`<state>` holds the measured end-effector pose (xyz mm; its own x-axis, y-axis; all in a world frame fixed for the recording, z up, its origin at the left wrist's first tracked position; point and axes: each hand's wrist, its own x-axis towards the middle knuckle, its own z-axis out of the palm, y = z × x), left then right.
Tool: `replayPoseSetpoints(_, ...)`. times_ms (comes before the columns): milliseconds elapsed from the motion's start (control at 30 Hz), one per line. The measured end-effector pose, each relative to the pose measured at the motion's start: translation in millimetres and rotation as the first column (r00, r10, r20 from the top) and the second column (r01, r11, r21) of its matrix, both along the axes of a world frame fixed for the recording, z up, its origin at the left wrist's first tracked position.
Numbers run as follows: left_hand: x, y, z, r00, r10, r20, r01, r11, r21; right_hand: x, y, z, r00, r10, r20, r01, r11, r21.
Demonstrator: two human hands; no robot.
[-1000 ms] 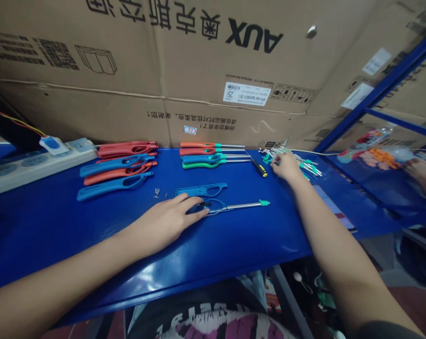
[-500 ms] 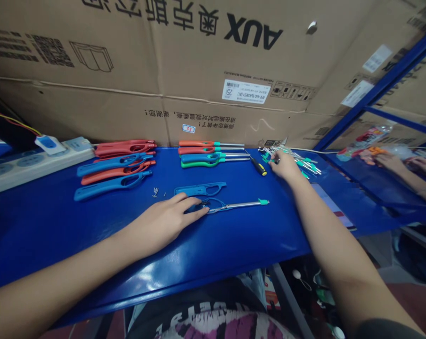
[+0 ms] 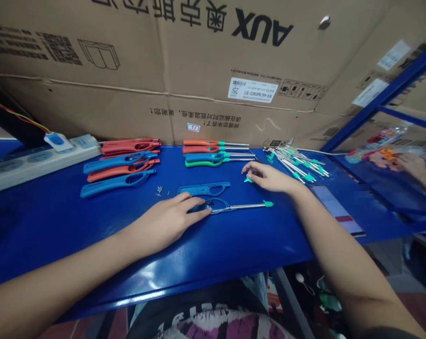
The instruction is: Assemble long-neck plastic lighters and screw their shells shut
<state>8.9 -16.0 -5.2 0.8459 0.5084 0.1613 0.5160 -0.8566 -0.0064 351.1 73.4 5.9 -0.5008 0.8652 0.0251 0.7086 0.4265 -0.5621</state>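
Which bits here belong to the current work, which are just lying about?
Likely in use:
rodded blue half, left hand
green piece, right hand
bare blue half
screws
green-tipped rods
red and blue handles

Likely unrelated:
power strip
phone-like device
cardboard

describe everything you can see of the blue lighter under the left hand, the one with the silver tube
The blue lighter lies flat on the table, open, with a looped blue frame that looks like plastic. Pale wire and a small dark part show near the fingertips. A slim, shiny, metal-looking tube points right, ending in a green piece. The left hand holds and covers its handle end, so that part is hidden.
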Motion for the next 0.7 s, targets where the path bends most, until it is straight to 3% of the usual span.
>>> replayPoseSetpoints(233,0,0,0.1,1.000,-0.004,0.004,0.004,1.000,-0.005,1,-8,10.8,0.991,-0.086,0.102,0.072,0.989,0.133)
replayPoseSetpoints(400,0,0,-0.3,1.000,0.005,0.025,-0.005,1.000,-0.021,8,-10,17.2,0.976,0.003,0.217,-0.025,0.995,0.100)
replayPoseSetpoints(567,3,-4,0.1,0.998,0.043,0.050,-0.041,0.998,-0.040,-17,-22,16.0,0.998,0.028,0.054,-0.032,0.997,0.075)
replayPoseSetpoints(700,5,-10,1.3,0.994,0.099,0.055,-0.095,0.992,-0.084,-46,-40,11.8,0.981,0.188,-0.043,-0.184,0.979,0.091)
